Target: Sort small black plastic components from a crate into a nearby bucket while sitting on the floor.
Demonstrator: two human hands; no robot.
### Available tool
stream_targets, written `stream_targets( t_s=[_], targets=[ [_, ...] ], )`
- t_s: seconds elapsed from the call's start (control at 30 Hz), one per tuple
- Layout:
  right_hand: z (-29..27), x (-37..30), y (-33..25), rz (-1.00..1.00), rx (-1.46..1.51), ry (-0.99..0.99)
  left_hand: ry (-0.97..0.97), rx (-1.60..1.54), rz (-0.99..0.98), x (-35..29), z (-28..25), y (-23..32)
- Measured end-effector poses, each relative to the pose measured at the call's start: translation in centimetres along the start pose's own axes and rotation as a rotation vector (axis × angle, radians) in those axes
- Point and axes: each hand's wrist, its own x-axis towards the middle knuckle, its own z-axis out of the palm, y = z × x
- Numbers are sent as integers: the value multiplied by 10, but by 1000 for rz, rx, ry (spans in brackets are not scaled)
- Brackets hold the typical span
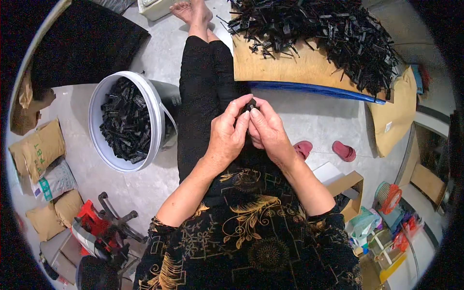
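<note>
Over my lap, my left hand (pixel 230 126) and my right hand (pixel 267 124) meet, thumbs and fingers closed together on one small black plastic part (pixel 251 104). Only its upper end shows between the fingertips; the rest is hidden. To the left stands a white bucket (pixel 159 123), tilted in view, with many black plastic pieces (pixel 126 121) inside. Beyond my hands, at the far right, a wooden tabletop (pixel 275 67) bears a big heap of thin black plastic parts (pixel 309 26), some with stalk-like ends.
Pink slippers (pixel 343 151) lie on the grey floor at the right. An open cardboard box (pixel 352 193) stands near my right elbow. Brown sacks (pixel 39 150) line the left side, and a red machine (pixel 92 227) is at lower left. A blue edge (pixel 314 88) runs under the tabletop.
</note>
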Motion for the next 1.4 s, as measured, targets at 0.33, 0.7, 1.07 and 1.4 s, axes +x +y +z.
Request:
stream_targets(
  t_s=[0.33,0.7,1.07,1.4],
  targets=[
    [6,21,-14,13,-182,-73,87,168,158,10,-8,-5],
    [-71,69,-48,-620,-1250,410,473,435,210,-5,-147,3],
    [-101,94,-55,-665,-1652,484,617,984,329,-30,-200,-7],
    [-67,39,-71,-213,-445,152,-12,-627,-216,9,-58,17]
  ],
)
